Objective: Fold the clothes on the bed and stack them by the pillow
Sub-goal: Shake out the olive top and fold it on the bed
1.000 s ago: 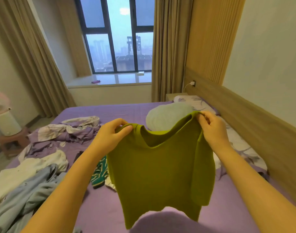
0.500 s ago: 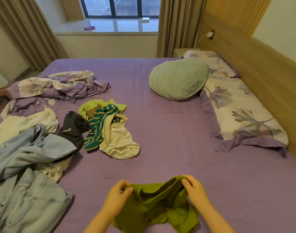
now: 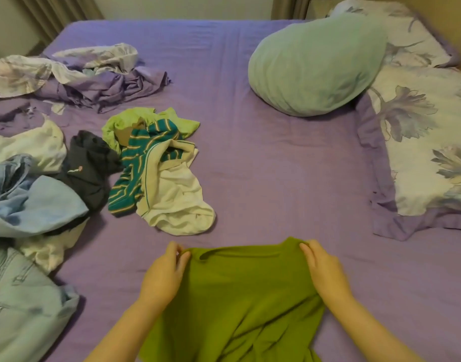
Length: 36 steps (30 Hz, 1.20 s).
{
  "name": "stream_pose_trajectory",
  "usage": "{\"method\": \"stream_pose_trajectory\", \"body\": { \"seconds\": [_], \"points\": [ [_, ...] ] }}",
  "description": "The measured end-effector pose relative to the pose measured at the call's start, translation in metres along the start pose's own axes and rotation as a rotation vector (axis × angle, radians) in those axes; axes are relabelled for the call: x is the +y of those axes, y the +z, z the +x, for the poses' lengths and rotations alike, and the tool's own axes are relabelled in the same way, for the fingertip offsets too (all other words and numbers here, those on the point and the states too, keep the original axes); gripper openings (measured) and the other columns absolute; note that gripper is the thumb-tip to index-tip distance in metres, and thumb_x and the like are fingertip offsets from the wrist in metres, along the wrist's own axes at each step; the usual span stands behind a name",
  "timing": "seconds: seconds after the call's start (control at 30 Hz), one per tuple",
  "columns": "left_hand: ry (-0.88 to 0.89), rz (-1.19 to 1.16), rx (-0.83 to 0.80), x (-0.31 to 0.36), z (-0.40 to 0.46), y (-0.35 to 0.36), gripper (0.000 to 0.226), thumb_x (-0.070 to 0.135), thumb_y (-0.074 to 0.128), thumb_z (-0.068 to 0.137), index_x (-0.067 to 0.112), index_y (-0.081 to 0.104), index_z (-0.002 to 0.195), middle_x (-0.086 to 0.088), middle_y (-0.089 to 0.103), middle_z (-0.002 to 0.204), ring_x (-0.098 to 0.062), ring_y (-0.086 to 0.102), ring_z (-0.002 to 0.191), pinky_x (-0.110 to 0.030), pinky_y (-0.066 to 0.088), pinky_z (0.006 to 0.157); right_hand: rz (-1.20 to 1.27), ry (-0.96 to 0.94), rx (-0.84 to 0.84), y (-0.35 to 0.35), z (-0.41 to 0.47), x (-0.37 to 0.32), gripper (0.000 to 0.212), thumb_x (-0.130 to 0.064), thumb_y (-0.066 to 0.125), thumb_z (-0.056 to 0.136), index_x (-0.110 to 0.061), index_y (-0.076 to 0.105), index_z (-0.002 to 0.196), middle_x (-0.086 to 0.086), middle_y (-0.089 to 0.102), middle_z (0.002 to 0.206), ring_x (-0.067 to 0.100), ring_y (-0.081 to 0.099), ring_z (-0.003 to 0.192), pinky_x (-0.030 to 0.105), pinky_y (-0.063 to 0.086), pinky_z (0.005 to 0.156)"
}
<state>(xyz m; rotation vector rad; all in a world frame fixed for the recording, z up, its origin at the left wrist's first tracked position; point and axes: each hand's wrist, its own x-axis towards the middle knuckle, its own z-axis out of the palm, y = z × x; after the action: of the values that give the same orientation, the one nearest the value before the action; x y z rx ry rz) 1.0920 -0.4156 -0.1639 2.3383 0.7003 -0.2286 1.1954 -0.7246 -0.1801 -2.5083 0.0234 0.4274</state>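
While both hands hold it by the shoulders, the olive-green T-shirt (image 3: 240, 296) lies on the purple bedsheet (image 3: 276, 165) at the near edge of the view, collar away from the person and hem toward them, so its long axis runs near to far. The left hand (image 3: 162, 278) pinches the left shoulder seam with curled fingers, and the right hand (image 3: 325, 273) pinches the right one the same way; each sits at its own top corner, so neither is nearer the shirt than the other. The lower part is still rumpled, with creases fanning toward the hem, so smoothing looks needed before any fold. Judging by this layout, the next fold would bring the 2 sides in across that axis. Farther off on the left sits a heap of unfolded clothes: a teal striped garment (image 3: 143, 163), a dark top (image 3: 89, 165) and light blue denim (image 3: 28, 210). Farther right, well apart from the shirt, lie the floral pillow (image 3: 423, 152) and, beyond it, a pale green pillow (image 3: 315, 66).
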Motion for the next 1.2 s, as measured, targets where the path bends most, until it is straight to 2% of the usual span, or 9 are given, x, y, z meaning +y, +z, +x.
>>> {"method": "stream_pose_trajectory", "body": {
  "seconds": [0.13, 0.33, 0.5, 0.67, 0.8, 0.87, 1.0, 1.1, 1.2],
  "points": [
    [0.128, 0.174, -0.114, 0.005, 0.042, 0.004, 0.02, 0.039, 0.044, 0.099, 0.02, 0.046, 0.093, 0.003, 0.057, 0.07, -0.013, 0.053, 0.062, -0.034, 0.037, 0.054, -0.15, -0.062, -0.099, -0.006, 0.044, 0.003, 0.03, -0.035, 0.044, 0.099, -0.009, 0.056, 0.109, 0.029, 0.066, 0.098, 0.047, 0.06, 0.095, 0.049, 0.047, 0.075],
    [0.264, 0.204, 0.09, 0.027, 0.129, 0.017, 0.016, 0.04, 0.047, 0.097, 0.026, 0.044, 0.091, 0.011, 0.05, 0.065, -0.012, 0.049, 0.059, -0.03, 0.033, 0.05, -0.259, -0.062, 0.046, 0.009, 0.102, -0.01, 0.03, -0.035, 0.042, 0.1, -0.01, 0.057, 0.107, 0.026, 0.066, 0.099, 0.044, 0.061, 0.093, 0.046, 0.045, 0.072],
    [0.311, 0.269, -0.14, 0.018, 0.174, 0.046, 0.015, 0.027, 0.057, 0.093, 0.014, 0.062, 0.1, -0.002, 0.061, 0.094, -0.022, 0.058, 0.089, -0.034, 0.042, 0.07, -0.34, -0.048, -0.091, 0.056, 0.113, -0.02, 0.043, -0.023, 0.053, 0.095, -0.012, 0.046, 0.136, 0.013, 0.052, 0.135, 0.03, 0.047, 0.124, 0.038, 0.036, 0.102],
    [0.458, 0.228, -0.214, -0.001, 0.184, 0.035, 0.02, 0.025, 0.062, 0.09, 0.015, 0.067, 0.107, -0.004, 0.061, 0.104, -0.021, 0.053, 0.101, -0.036, 0.043, 0.084, -0.403, -0.137, 0.016, 0.098, 0.1, -0.063, 0.036, -0.024, 0.061, 0.088, -0.015, 0.058, 0.123, 0.008, 0.054, 0.131, 0.029, 0.042, 0.127, 0.04, 0.03, 0.105],
    [0.635, 0.333, -0.02, -0.011, 0.18, -0.008, 0.018, 0.022, 0.075, 0.079, 0.015, 0.072, 0.095, -0.006, 0.065, 0.097, -0.033, 0.056, 0.093, -0.039, 0.043, 0.074, -0.296, -0.259, -0.048, 0.123, 0.106, -0.124, 0.036, -0.026, 0.058, 0.091, -0.016, 0.056, 0.126, 0.003, 0.054, 0.13, 0.023, 0.043, 0.128, 0.036, 0.029, 0.105],
    [0.591, 0.412, 0.152, -0.024, 0.184, -0.03, 0.027, 0.024, 0.082, 0.07, 0.021, 0.073, 0.096, -0.008, 0.065, 0.108, -0.04, 0.056, 0.105, -0.046, 0.043, 0.082, -0.222, -0.291, -0.101, 0.138, 0.114, -0.158, 0.039, -0.029, 0.055, 0.094, -0.017, 0.052, 0.131, 0.0, 0.051, 0.134, 0.022, 0.04, 0.129, 0.034, 0.029, 0.104],
    [0.271, 0.405, 0.134, -0.055, 0.191, -0.046, 0.07, 0.042, 0.076, 0.075, 0.039, 0.046, 0.138, -0.016, 0.012, 0.158, -0.043, 0.004, 0.144, -0.06, 0.02, 0.111, -0.155, -0.337, -0.264, 0.166, 0.13, -0.211, 0.055, -0.037, 0.055, 0.093, -0.023, 0.038, 0.143, 0.001, 0.037, 0.147, 0.024, 0.03, 0.136, 0.038, 0.03, 0.109],
    [0.21, 0.318, -0.036, -0.076, 0.199, -0.038, 0.088, 0.047, 0.075, 0.073, 0.044, 0.025, 0.146, -0.006, -0.027, 0.155, -0.036, -0.019, 0.143, -0.053, 0.017, 0.116, -0.249, -0.248, -0.445, 0.188, 0.136, -0.231, 0.071, -0.048, 0.058, 0.088, -0.037, 0.021, 0.148, 0.001, 0.013, 0.158, 0.028, 0.021, 0.14, 0.042, 0.03, 0.109],
    [0.274, 0.36, -0.127, -0.087, 0.205, -0.033, 0.089, 0.041, 0.074, 0.076, 0.039, 0.022, 0.149, -0.003, -0.039, 0.146, -0.036, -0.02, 0.143, -0.047, 0.01, 0.117, -0.313, -0.227, -0.423, 0.205, 0.138, -0.233, 0.064, -0.042, 0.061, 0.088, -0.035, 0.032, 0.145, 0.004, 0.024, 0.153, 0.03, 0.028, 0.135, 0.039, 0.033, 0.106]
  ]
}}
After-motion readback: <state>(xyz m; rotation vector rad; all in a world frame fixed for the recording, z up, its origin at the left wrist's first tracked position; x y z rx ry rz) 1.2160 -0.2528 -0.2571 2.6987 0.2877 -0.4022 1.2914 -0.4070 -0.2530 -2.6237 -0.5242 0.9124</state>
